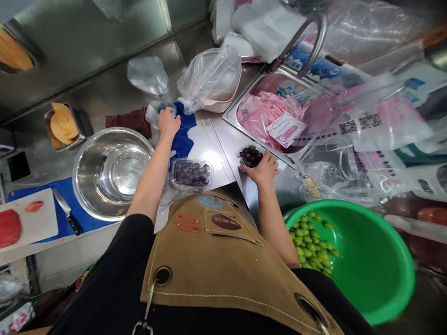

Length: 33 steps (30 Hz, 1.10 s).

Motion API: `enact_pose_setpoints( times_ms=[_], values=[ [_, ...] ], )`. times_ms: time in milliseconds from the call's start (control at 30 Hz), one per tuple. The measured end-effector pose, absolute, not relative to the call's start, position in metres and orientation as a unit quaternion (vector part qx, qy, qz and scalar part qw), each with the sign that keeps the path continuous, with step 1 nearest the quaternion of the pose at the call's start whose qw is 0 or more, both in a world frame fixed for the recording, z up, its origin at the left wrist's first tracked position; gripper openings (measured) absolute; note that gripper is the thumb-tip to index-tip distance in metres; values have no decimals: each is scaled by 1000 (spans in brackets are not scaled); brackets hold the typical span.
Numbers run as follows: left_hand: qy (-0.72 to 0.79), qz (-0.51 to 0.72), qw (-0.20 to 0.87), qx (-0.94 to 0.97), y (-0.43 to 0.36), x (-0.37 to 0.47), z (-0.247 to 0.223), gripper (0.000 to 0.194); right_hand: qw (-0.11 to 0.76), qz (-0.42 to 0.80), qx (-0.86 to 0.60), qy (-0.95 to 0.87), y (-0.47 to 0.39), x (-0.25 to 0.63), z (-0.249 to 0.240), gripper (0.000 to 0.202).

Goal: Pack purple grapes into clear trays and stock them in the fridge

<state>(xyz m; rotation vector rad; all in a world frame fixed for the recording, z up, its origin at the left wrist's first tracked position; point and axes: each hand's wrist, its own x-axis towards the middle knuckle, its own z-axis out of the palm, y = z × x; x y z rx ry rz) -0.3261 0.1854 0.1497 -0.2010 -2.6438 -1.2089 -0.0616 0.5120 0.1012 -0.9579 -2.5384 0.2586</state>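
Note:
My right hand (262, 170) is closed around the side of a clear plastic box of dark grapes (252, 155), at the counter beside the sink. Farther back on the left, my left hand (169, 122) reaches over a clear plastic container (152, 113), its fingers curled at the edge; part of that container is hidden. A crumpled blue cloth (185, 125) lies just right of my left hand. Between my arms, close to my apron, stands another clear box of dark grapes (191, 174).
A large steel bowl (87, 186) stands left of my left arm. Beyond it are a knife (66, 209) and a white cutting board (38, 221). The sink (233, 111) holds pink packets. At lower right, a green basin (380, 265) contains green fruit.

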Motion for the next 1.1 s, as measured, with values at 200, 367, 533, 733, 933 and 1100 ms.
enact_pose_setpoints(
  times_ms=[200,367,533,733,933,1100],
  values=[
    [-942,-324,24,-82,183,-380,148,32,215,101,-225,-945,465,-132,102,124],
    [-940,-325,47,-90,163,-376,149,27,286,140,-147,-937,441,-146,108,98],
    [-949,-289,102,-78,142,-369,167,36,350,171,-104,-915,426,-126,114,54],
    [-958,-246,107,-97,138,-357,180,54,345,242,-75,-904,415,-117,124,40],
    [-947,-269,128,-116,123,-351,197,45,347,363,-62,-863,401,-98,130,41],
    [-898,-314,195,-238,161,-266,200,34,285,580,-46,-762,389,-102,135,67]
  ],
)
